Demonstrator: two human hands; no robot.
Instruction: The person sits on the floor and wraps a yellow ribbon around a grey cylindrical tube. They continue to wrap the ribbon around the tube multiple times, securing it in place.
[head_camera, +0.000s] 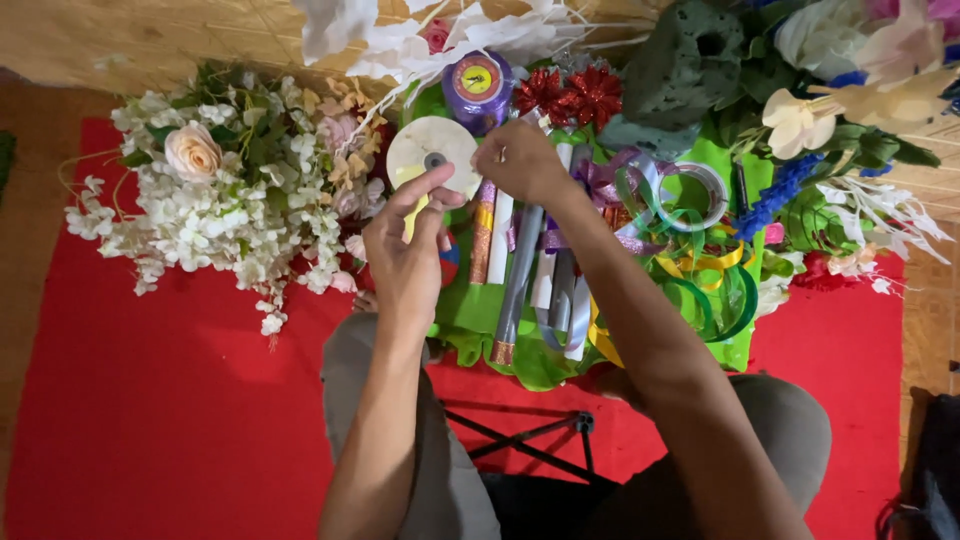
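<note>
Left: white flower bunch (215, 185) lies on red cloth (150, 400), open room below it. Left hand (405, 255) pinches the cream ribbon spool (432, 158) from below, steadying it above the green tray (480, 320). Right hand (520, 160) closes fingertips on the spool's right edge. Ribbon coils (690, 240) crowd the right side.

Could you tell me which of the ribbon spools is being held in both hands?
The cream spool, gripped by left hand and right hand; the purple spool lies untouched behind.

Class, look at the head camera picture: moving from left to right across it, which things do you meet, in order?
White flower bunch → left hand → right hand → clear tape roll → blue flower sprig
</note>
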